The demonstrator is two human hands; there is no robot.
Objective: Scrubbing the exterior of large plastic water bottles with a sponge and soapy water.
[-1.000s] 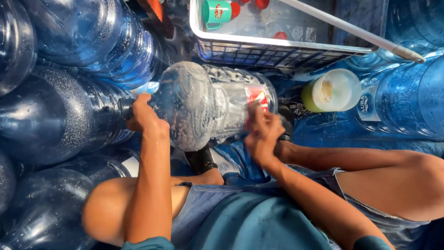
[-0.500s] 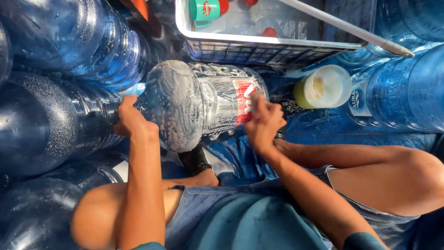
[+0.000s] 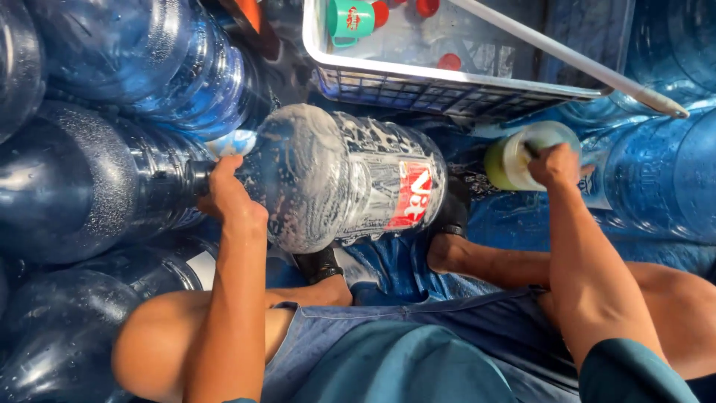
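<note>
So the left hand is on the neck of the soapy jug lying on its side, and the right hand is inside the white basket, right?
Not quite. The head view shows the right hand at the small yellow-green tub, beside the white basket, not inside it. The left hand is on the soapy jug, as stated.

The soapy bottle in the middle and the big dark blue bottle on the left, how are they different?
The soapy bottle is covered in white suds; the dark blue bottle shows only water droplets. The soapy bottle looks clear and carries a red label, while no label shows on the dark blue bottle. The left hand grips the soapy bottle by its neck; no hand touches the dark blue bottle. Both are big ribbed water jugs lying on their sides.
</note>
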